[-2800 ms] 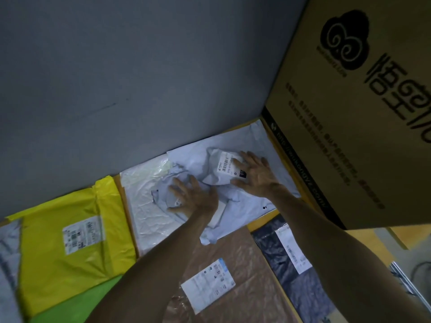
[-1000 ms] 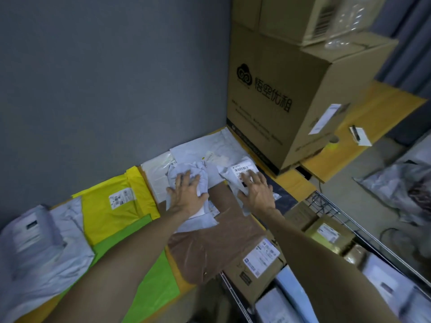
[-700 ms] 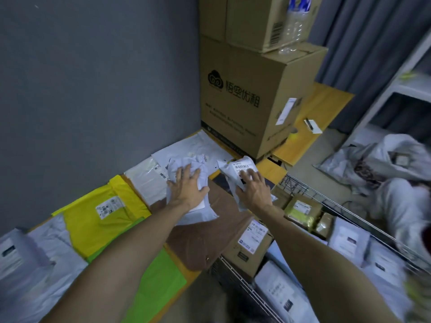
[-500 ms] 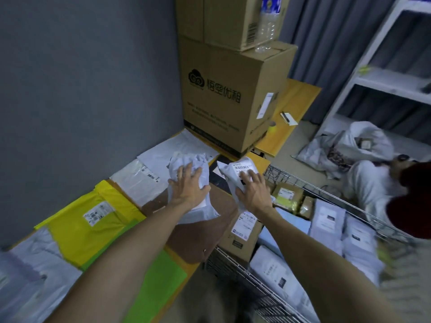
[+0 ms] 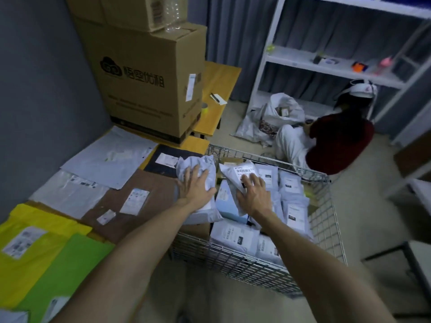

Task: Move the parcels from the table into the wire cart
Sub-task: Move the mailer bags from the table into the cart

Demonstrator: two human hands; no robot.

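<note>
My left hand (image 5: pixel 194 186) grips a crumpled pale grey parcel (image 5: pixel 198 164), held over the left edge of the wire cart (image 5: pixel 326 220). My right hand (image 5: pixel 253 197) holds a white parcel with a barcode label (image 5: pixel 238 171) above the cart's inside. The cart holds several grey and white parcels and some small boxes. On the table (image 5: pixel 205 143) to the left lie flat parcels: brown (image 5: pixel 140 183), white (image 5: pixel 109 157), clear (image 5: pixel 67 192), yellow (image 5: pixel 30 241), green (image 5: pixel 60 271) and black (image 5: pixel 168 159).
Large cardboard boxes (image 5: pixel 144 75) are stacked at the table's far end by the grey wall. A person in a dark red top (image 5: pixel 335 141) sits on the floor behind the cart, near white shelves (image 5: pixel 326 64) and an open bag (image 5: pixel 277 115).
Both hands lifted their parcels off the table and carried them right, over the wire cart. My view swung right, bringing the cart, shelves and seated person into sight.
</note>
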